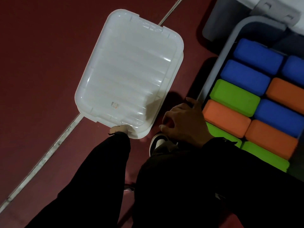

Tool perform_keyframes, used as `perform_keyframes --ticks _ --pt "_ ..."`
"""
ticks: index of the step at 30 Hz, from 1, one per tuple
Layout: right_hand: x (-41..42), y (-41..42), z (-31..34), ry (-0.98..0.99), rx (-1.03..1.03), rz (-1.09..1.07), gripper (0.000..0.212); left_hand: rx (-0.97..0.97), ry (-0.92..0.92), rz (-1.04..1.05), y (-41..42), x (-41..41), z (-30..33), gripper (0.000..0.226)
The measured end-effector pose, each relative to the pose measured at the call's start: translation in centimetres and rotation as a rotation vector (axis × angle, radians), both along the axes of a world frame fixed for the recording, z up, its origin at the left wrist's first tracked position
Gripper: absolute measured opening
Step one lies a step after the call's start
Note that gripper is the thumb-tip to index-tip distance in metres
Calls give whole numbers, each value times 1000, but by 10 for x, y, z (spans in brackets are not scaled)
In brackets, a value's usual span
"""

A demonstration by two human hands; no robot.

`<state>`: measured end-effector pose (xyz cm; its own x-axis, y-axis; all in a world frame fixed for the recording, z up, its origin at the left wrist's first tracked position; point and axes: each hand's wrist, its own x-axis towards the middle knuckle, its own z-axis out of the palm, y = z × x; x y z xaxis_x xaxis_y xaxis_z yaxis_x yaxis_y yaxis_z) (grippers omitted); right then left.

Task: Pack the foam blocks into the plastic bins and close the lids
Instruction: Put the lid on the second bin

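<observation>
A translucent white lid (128, 69) lies tilted over the dark red floor, with a second white rim showing just under its right and near edges. My left hand (119, 129) grips the lid's near corner; most of the hand is hidden by the sleeve and the lid. To the right stands a grey-rimmed plastic bin (220, 60) packed with blue foam blocks (256, 56), green foam blocks (235, 94) and orange foam blocks (227, 119). My right hand (182, 122) hovers by the bin's left rim with fingers loosely curled, holding nothing.
A metal strip (49, 153) runs diagonally across the floor under the lid. My shoe (158, 142) shows below the right hand. A grey container (230, 18) with a pale latch (276, 12) sits beyond the bin at the top right.
</observation>
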<state>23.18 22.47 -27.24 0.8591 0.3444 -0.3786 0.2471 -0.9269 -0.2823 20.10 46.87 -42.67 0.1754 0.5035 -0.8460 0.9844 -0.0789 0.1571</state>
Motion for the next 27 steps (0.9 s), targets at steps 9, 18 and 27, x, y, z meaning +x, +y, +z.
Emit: perform_keyframes --ticks 9,18,27 --pt "3 -16 23 185 59 -39 65 -188 -604 522 -32 7 107 20" --pt "-6 -20 145 192 783 -766 32 -133 -1215 -84 -36 43 332 45" --pt "-88 -133 307 360 2156 -1114 81 715 -1712 -1400 -97 -25 465 43"
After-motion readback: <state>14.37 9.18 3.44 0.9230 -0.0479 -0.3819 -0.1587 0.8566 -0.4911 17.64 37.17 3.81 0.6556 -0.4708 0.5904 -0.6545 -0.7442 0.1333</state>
